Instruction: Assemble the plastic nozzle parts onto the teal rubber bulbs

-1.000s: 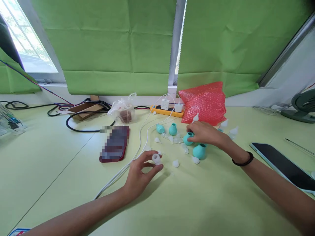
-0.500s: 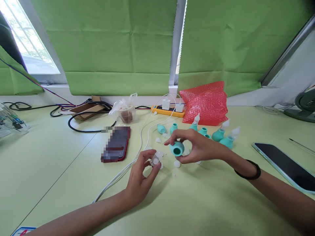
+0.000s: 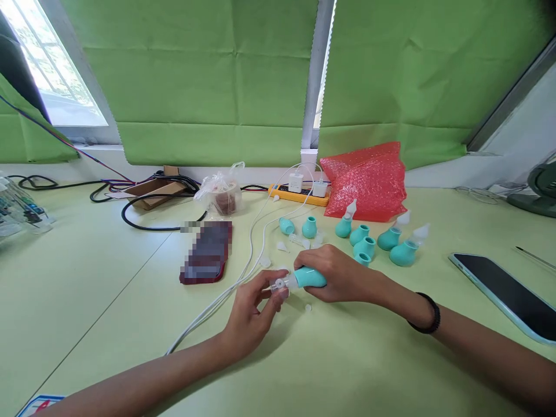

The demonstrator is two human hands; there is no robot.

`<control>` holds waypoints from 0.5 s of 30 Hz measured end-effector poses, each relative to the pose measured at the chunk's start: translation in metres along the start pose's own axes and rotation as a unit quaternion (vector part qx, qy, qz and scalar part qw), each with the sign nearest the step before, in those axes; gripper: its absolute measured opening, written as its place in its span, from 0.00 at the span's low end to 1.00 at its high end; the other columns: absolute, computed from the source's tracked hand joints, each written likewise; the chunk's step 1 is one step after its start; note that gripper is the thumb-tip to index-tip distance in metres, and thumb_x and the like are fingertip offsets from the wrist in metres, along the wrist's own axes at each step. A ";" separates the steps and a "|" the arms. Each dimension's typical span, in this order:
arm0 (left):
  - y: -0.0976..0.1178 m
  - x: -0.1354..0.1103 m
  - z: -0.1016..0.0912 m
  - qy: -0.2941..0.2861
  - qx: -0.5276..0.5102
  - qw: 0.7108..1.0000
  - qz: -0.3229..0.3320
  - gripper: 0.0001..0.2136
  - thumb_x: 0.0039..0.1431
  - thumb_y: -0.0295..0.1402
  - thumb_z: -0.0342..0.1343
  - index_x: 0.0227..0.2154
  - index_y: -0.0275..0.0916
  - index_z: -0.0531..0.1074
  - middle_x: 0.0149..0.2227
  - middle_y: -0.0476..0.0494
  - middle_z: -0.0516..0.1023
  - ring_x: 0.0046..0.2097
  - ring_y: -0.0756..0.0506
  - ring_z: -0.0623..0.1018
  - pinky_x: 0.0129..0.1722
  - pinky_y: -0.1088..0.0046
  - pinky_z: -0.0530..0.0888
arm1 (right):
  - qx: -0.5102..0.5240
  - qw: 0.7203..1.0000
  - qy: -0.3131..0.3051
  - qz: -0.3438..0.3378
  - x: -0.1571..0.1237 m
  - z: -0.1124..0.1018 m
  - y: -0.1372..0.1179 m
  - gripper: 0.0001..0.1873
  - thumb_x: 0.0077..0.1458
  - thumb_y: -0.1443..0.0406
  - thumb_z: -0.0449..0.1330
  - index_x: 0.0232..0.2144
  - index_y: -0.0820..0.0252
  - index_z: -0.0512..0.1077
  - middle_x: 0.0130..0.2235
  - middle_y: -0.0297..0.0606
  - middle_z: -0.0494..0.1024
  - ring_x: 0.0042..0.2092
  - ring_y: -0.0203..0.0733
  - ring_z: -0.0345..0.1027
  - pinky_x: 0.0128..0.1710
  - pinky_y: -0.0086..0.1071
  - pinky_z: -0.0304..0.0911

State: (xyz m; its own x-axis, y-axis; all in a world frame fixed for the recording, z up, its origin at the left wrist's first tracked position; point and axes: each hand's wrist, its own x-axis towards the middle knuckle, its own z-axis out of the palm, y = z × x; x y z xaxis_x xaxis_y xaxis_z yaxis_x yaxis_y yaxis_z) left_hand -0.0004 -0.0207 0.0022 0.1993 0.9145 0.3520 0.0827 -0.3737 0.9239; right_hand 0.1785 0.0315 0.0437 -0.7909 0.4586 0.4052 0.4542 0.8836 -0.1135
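Note:
My right hand (image 3: 341, 275) is wrapped round a teal rubber bulb (image 3: 309, 277) lying sideways, its mouth pointing left. My left hand (image 3: 252, 310) pinches a small clear plastic piece (image 3: 281, 284) and holds it against the bulb's mouth. Both hands hover just above the pale green table (image 3: 130, 301). Behind them lie more teal bulbs (image 3: 364, 245), some fitted with clear tips (image 3: 421, 233), and several loose clear tips (image 3: 282, 247).
A red bubble-wrap bag (image 3: 367, 179) and an orange power strip (image 3: 296, 194) with white cables stand at the back. A dark red phone (image 3: 207, 252) lies left, a tablet (image 3: 506, 293) right. A clear bag (image 3: 219, 194), cardboard box (image 3: 152, 193) and black cables sit back left.
My right hand lifted a teal bulb from the pile, brought it toward me and turned it sideways. My left hand raised the clear piece and brought it to the bulb's mouth.

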 end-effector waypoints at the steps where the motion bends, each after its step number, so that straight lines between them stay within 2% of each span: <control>1: 0.001 0.000 0.000 0.005 -0.020 1.000 -0.011 0.08 0.53 0.33 0.52 0.34 0.36 0.67 0.23 0.50 0.69 0.23 0.53 0.68 0.23 0.77 0.70 | 0.001 1.000 0.005 -0.004 0.000 0.001 0.000 0.07 0.42 0.71 0.51 0.29 0.63 0.63 0.24 0.33 0.70 0.25 0.33 0.61 0.23 0.26 0.50; 5: 0.006 0.001 0.001 0.019 -0.082 0.995 -0.063 0.09 0.49 0.35 0.56 0.31 0.36 0.65 0.21 0.51 0.69 0.21 0.54 0.67 0.20 0.79 0.68 | -0.036 0.998 0.040 -0.031 0.000 0.002 -0.003 0.05 0.43 0.70 0.50 0.27 0.64 0.64 0.23 0.34 0.69 0.23 0.33 0.60 0.21 0.27 0.48; 11: 0.011 0.003 -0.001 -0.004 -0.082 0.992 -0.101 0.10 0.46 0.35 0.57 0.29 0.33 0.68 0.21 0.49 0.69 0.20 0.54 0.67 0.17 0.78 0.68 | -0.146 0.984 0.071 -0.076 -0.001 0.006 -0.005 0.08 0.47 0.71 0.47 0.24 0.64 0.66 0.20 0.36 0.67 0.20 0.34 0.57 0.18 0.28 0.44; 13: 0.010 0.002 -0.001 -0.009 -0.066 0.994 -0.087 0.09 0.47 0.33 0.57 0.29 0.32 0.68 0.20 0.49 0.69 0.19 0.54 0.67 0.17 0.78 0.68 | -0.121 0.987 0.074 -0.070 -0.002 0.008 -0.005 0.07 0.46 0.71 0.47 0.25 0.64 0.66 0.21 0.36 0.68 0.21 0.34 0.58 0.19 0.27 0.46; 15: 0.009 0.001 -0.001 -0.007 -0.035 0.998 -0.054 0.07 0.48 0.31 0.56 0.29 0.32 0.69 0.21 0.49 0.70 0.19 0.54 0.68 0.17 0.78 0.70 | -0.050 0.996 0.065 -0.047 -0.002 0.009 -0.006 0.06 0.44 0.70 0.50 0.26 0.64 0.66 0.22 0.36 0.69 0.23 0.34 0.61 0.21 0.26 0.50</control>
State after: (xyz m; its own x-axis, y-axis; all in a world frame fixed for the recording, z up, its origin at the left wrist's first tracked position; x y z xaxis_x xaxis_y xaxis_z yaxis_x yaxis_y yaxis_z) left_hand 0.0000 -0.0231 0.0110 0.2065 0.9465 0.2481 0.0370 -0.2610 0.9646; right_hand 0.1737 0.0257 0.0355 -0.7756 0.3520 0.5240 0.4243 0.9053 0.0198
